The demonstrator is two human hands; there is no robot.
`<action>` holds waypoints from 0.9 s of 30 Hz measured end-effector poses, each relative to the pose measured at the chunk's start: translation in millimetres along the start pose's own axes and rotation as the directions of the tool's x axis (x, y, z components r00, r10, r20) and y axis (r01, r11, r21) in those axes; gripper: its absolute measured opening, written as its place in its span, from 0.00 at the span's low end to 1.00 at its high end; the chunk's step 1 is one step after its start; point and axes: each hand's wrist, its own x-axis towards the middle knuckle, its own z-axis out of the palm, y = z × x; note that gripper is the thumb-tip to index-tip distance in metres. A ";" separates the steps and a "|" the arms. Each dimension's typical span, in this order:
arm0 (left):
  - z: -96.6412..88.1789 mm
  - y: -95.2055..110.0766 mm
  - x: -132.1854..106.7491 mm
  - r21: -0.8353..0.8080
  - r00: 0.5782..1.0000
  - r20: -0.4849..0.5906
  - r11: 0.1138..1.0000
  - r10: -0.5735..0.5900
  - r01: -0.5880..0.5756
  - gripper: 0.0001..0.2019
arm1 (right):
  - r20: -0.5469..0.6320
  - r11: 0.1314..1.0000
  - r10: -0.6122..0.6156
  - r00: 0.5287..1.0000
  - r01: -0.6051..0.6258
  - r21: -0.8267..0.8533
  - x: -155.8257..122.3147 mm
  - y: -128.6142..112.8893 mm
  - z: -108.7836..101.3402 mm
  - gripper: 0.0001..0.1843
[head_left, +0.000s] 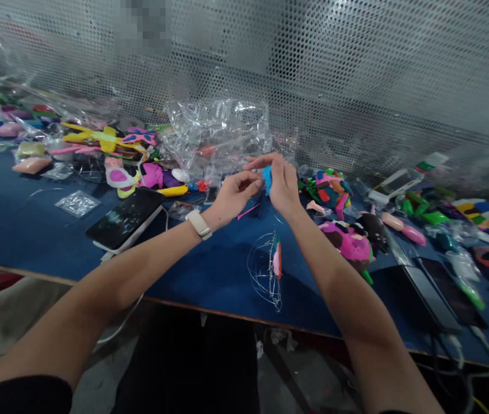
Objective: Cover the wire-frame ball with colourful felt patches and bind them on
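A lump of bright blue modelling clay point(267, 176) sits against the fingers of my right hand point(284, 185), which curl around it above the table. My left hand point(236, 194), with a pale band on its wrist, meets it from the left. Its thumb and fingertips are pinched together close to the clay; whatever lies between them is too small to make out. Below the hands, a thin wire frame point(270, 270) with pink, orange and green clay on one side stands on the blue table point(222, 282). A thin pink stick point(248, 211) lies beneath my left hand.
A black-and-white device point(126, 221) lies left, cable attached. Clear plastic bags point(221, 132) and a yellow clay figure point(106, 138) are along the back. Right are pink clay pieces point(350, 241), a clear bottle point(404, 181) and dark phones point(421, 296) with cables. Perforated metal sheet point(335, 69) stands behind.
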 end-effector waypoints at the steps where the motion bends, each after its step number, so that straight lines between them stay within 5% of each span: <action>1: -1.2 -1.0 0.4 0.019 1.000 -0.010 1.000 0.004 -0.003 0.12 | -0.012 0.999 0.016 1.000 -0.015 0.032 1.9 1.4 0.8 0.47; 10: -9.6 -11.9 4.4 0.081 0.998 -0.056 0.997 0.022 -0.018 0.08 | -0.145 0.995 0.068 0.987 -0.056 0.086 9.7 -0.3 -7.1 0.44; 22: -3.4 14.4 -3.1 0.273 0.980 0.080 0.941 0.184 -0.199 0.08 | -0.012 0.999 0.015 1.000 -0.015 -0.049 0.5 -4.3 2.1 0.47; 27: -14.6 9.4 1.8 0.336 0.989 -0.008 0.932 0.150 -0.139 0.05 | -0.159 0.996 0.044 0.986 -0.055 -0.068 14.1 9.6 -15.3 0.45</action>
